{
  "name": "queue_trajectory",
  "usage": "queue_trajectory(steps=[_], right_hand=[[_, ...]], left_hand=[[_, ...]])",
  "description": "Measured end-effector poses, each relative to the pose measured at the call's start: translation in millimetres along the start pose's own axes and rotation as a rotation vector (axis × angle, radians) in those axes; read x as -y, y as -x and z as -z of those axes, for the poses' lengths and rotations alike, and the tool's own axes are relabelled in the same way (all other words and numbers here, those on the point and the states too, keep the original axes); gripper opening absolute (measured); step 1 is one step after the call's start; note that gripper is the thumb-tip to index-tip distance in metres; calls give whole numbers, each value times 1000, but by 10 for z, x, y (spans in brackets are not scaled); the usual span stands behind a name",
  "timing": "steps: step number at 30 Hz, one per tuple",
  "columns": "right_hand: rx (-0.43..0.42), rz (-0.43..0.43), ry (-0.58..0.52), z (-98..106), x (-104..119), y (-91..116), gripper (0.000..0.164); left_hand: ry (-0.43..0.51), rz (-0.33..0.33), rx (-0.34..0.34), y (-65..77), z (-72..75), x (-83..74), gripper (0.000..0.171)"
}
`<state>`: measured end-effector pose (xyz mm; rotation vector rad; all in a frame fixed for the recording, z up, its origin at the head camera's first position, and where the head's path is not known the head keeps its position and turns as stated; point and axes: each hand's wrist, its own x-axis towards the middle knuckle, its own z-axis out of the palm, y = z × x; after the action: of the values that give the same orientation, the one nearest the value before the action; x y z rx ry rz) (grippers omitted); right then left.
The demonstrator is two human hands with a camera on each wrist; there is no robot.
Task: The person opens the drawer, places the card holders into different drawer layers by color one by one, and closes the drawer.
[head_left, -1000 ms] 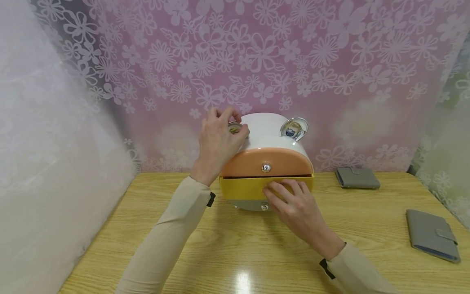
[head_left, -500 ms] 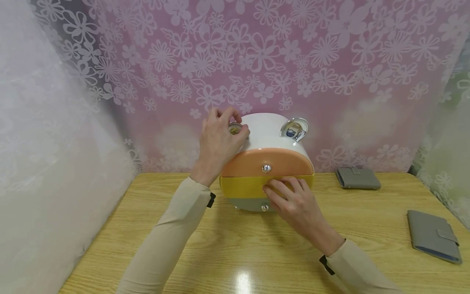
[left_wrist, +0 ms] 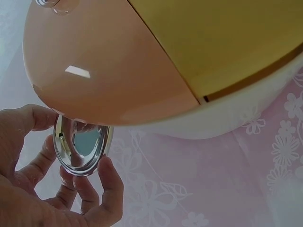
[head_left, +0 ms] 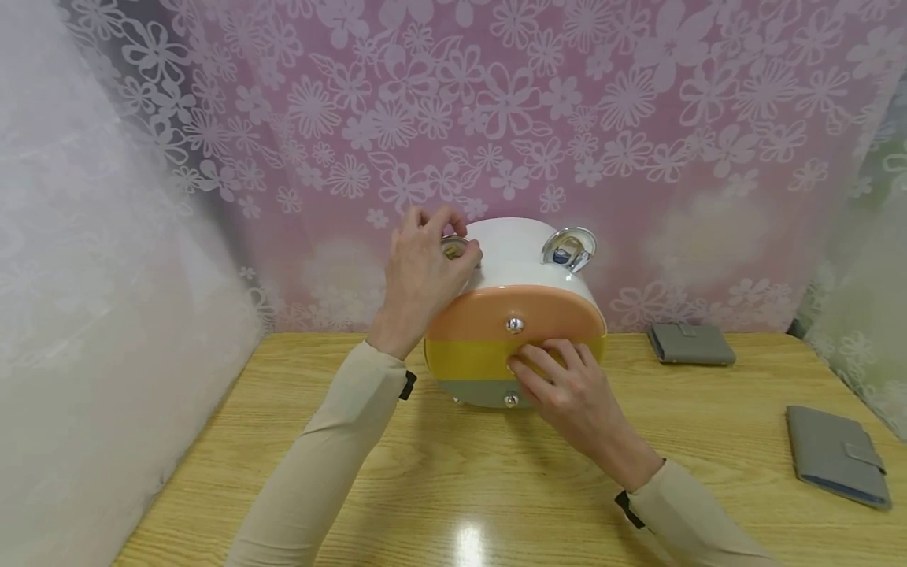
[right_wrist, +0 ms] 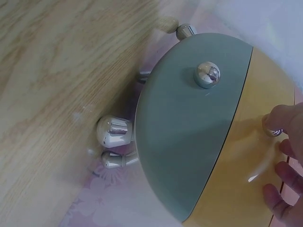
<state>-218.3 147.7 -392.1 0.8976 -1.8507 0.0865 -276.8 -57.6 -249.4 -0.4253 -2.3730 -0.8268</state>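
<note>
A small rounded drawer box (head_left: 506,248) with a white shell stands at the table's far side. Its front has an orange drawer (head_left: 468,311), a yellow drawer (head_left: 460,360) and a grey-green drawer (right_wrist: 189,109), with all three fronts flush. My left hand (head_left: 421,268) grips the silver ear (left_wrist: 80,146) at the box's upper left, thumb and fingers round its rim. My right hand (head_left: 567,390) pinches the yellow drawer's silver knob (right_wrist: 272,128), its other fingertips by the yellow front. The knob is hidden behind my fingers in the head view.
Two grey wallets lie on the wooden table (head_left: 425,488): one wallet (head_left: 690,344) right of the box, another wallet (head_left: 836,455) nearer the right edge. Behind hangs a pink flowered curtain (head_left: 496,118). Silver feet (right_wrist: 114,132) hold the box up.
The yellow drawer has slid back into the box, and the dark gap above it has closed. My right hand has moved slightly inward with it. My left hand has stayed on the ear.
</note>
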Motion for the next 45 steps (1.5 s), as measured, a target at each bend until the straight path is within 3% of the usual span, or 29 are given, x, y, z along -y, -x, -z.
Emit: queue_trajectory(steps=[11,23,33,39,45], right_hand=[[12,9,-3,9,14,23,33],[164,193,-10,53,129,194,43],[312,254,60,-67,142,299,63],[313,273,137,-174,156,316,62],[319,271,146,-248,208,307,62]], left_hand=[[7,-1,3,-2,-4,7,11],[8,-7,0,-18,-17,-2,12],[6,10,4,-13,-22,-4,11],[10,9,-2,-5,-25,3,11],[8,9,-6,4,-25,0,11]])
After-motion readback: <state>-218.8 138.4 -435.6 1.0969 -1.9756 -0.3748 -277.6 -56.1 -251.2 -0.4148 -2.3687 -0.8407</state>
